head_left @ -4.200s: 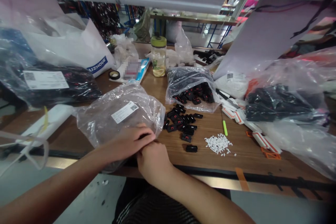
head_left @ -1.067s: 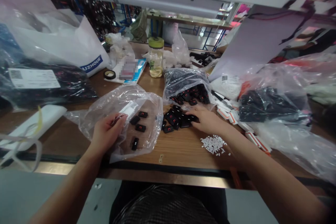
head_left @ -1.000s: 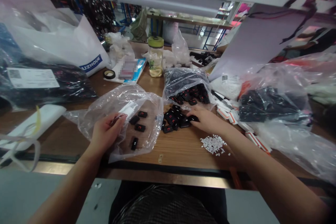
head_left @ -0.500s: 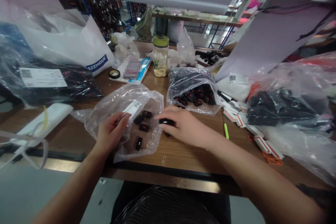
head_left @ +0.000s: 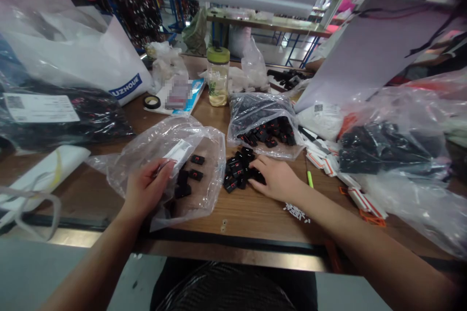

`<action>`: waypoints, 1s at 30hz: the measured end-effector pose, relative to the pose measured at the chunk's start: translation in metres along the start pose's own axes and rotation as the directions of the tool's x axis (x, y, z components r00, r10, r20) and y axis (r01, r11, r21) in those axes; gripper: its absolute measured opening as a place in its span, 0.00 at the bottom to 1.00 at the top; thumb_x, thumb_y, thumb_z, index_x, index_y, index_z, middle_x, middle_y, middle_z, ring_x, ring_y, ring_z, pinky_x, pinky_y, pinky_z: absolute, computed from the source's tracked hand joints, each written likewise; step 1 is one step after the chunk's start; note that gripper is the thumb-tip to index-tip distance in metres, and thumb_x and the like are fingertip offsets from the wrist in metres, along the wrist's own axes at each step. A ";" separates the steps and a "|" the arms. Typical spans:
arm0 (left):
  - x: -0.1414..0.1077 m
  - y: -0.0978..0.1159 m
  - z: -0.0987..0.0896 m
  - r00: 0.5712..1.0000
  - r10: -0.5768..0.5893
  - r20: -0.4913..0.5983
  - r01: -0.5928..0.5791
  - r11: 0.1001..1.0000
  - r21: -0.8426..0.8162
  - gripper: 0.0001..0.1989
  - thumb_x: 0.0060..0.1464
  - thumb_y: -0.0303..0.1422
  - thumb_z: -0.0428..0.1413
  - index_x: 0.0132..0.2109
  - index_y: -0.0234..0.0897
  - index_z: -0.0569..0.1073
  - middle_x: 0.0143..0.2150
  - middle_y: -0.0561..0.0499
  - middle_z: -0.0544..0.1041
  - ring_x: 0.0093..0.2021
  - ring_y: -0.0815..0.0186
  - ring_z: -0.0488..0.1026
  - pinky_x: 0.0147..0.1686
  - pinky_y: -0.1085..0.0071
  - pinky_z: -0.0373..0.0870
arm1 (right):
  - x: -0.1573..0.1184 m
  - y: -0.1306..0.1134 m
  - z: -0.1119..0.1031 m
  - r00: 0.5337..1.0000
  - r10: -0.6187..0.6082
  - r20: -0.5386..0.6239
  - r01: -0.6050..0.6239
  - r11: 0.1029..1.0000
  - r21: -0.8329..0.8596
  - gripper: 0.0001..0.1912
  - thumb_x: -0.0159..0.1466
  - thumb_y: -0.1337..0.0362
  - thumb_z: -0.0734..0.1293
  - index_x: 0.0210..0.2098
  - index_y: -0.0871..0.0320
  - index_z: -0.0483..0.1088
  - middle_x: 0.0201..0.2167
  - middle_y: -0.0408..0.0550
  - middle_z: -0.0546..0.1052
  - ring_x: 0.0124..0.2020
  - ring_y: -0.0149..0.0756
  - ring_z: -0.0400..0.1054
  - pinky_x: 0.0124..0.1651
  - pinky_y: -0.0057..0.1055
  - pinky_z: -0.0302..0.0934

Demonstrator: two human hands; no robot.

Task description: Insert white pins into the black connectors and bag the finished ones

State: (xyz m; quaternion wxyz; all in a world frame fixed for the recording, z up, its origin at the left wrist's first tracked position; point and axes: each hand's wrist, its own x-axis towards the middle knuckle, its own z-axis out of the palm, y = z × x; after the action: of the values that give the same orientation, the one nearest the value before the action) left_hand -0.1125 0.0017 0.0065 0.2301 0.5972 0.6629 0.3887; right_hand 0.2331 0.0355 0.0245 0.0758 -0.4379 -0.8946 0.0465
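My left hand (head_left: 151, 182) is closed on the near left part of a clear plastic bag (head_left: 209, 199), by its white label (head_left: 178, 150). Several small black plastic pieces with red marks, such as one black piece (head_left: 196, 175), lie inside this bag. On the wood right of it is a heap of the same black pieces (head_left: 235, 170). My right hand (head_left: 275, 177) reaches into the heap's right side, thumb and fingers apart around some pieces; its fingertips are partly hidden among them. Small white bits (head_left: 297, 213) lie beneath my right wrist.
Behind the heap lies another open clear bag of black pieces (head_left: 264, 107). A green-lidded bottle (head_left: 218, 77) and a roll of black tape (head_left: 152, 102) stand farther back. Filled bags flank both sides. A bright green stick (head_left: 310, 180) lies right, a white power strip (head_left: 51, 170) left.
My right hand has moved right, from the bag's mouth to the heap, and the black piece it carried is gone from its fingers. The pieces in the bag have shifted. My left hand keeps its hold.
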 end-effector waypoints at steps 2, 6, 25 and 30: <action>0.000 -0.001 0.000 1.000 -0.012 0.003 0.012 1.000 -0.020 0.16 0.60 0.45 0.54 0.41 0.38 0.77 0.26 0.55 0.72 0.26 0.68 0.68 0.25 0.74 0.62 | 0.000 -0.004 0.014 0.999 -0.032 -0.014 0.031 0.998 -0.057 0.13 0.68 0.61 0.63 0.49 0.61 0.70 0.43 0.53 0.76 0.37 0.38 0.73 0.36 0.32 0.66; 0.000 0.000 0.000 1.000 -0.020 0.014 0.020 1.000 -0.009 0.16 0.60 0.45 0.54 0.41 0.38 0.77 0.25 0.55 0.72 0.25 0.67 0.68 0.24 0.74 0.61 | -0.005 0.004 0.019 0.996 -0.039 -0.074 0.040 0.999 0.011 0.15 0.70 0.60 0.61 0.52 0.60 0.70 0.45 0.54 0.78 0.36 0.36 0.75 0.36 0.33 0.68; 0.007 -0.001 -0.004 0.982 -0.171 -0.079 0.155 0.972 -0.179 0.17 0.59 0.47 0.56 0.37 0.37 0.76 0.21 0.57 0.66 0.22 0.70 0.62 0.21 0.74 0.56 | 0.062 -0.061 -0.030 0.992 -0.011 -0.128 0.028 0.991 0.134 0.12 0.67 0.57 0.63 0.39 0.60 0.72 0.36 0.48 0.77 0.33 0.34 0.69 0.36 0.31 0.59; 0.008 -0.004 -0.003 0.985 -0.144 -0.091 0.123 0.971 -0.206 0.17 0.59 0.47 0.56 0.36 0.38 0.76 0.22 0.57 0.66 0.22 0.71 0.62 0.22 0.75 0.57 | 0.031 -0.079 0.004 0.989 -0.080 0.123 0.100 0.981 -0.166 0.22 0.67 0.47 0.62 0.40 0.61 0.72 0.39 0.55 0.76 0.34 0.42 0.71 0.30 0.33 0.58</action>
State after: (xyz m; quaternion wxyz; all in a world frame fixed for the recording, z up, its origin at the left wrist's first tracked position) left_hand -0.1188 0.0084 0.0059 0.2790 0.5039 0.6704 0.4678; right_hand 0.1525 0.0121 0.0354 -0.0121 -0.3984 -0.9171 -0.0090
